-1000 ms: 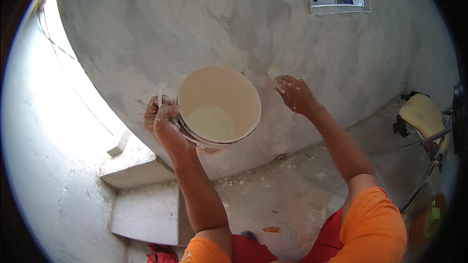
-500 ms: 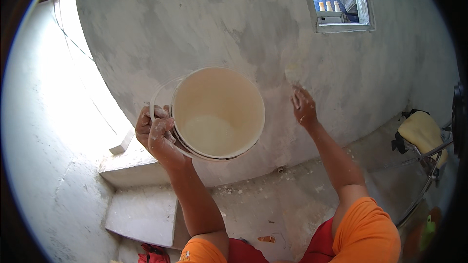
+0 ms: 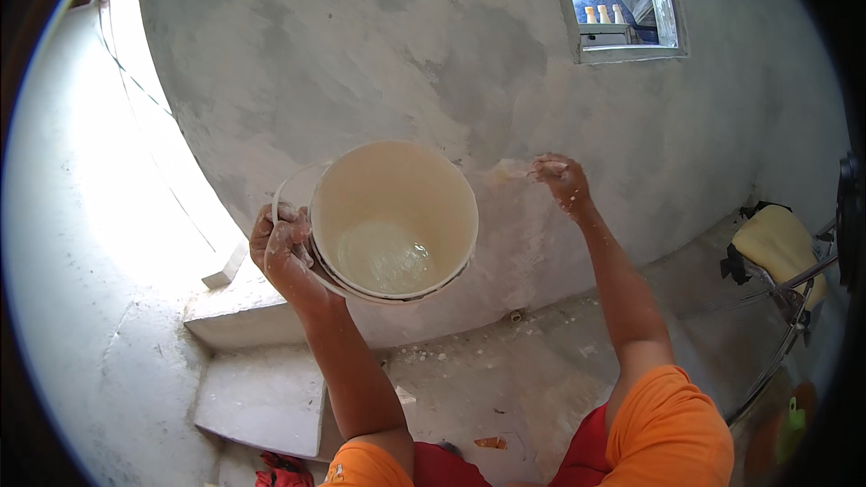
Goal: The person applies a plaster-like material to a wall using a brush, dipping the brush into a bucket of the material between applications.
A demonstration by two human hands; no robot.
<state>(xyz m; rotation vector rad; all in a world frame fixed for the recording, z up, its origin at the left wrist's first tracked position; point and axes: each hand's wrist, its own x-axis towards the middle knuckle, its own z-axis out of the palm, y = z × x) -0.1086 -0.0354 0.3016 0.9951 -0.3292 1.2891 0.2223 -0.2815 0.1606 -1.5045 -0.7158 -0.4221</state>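
My left hand (image 3: 287, 248), smeared with white, is closed on the rim and thin handle of a white bucket (image 3: 394, 216). The bucket is tilted so that its inside shows, with some wet, whitish material shining at the bottom. To the right of it, my right hand (image 3: 564, 182) grips a small flat hand tool (image 3: 511, 171) with a pale end; whether it is a brush or a putty knife I cannot tell. That pale end points left and lies against the patchy grey wall (image 3: 487, 72). White spots cover the right hand and wrist.
A small window opening (image 3: 622, 0) is set in the wall at upper right. Steps (image 3: 262, 397) rise at left toward a bright opening. A metal-framed chair with a yellowish pad (image 3: 778, 242) stands at right. White crumbs and an orange-brown scrap (image 3: 491, 443) lie on the floor.
My right hand has turned, and the tool's pale end has swung from pointing up to pointing left, lower on the wall. The bucket has shifted slightly left and down.
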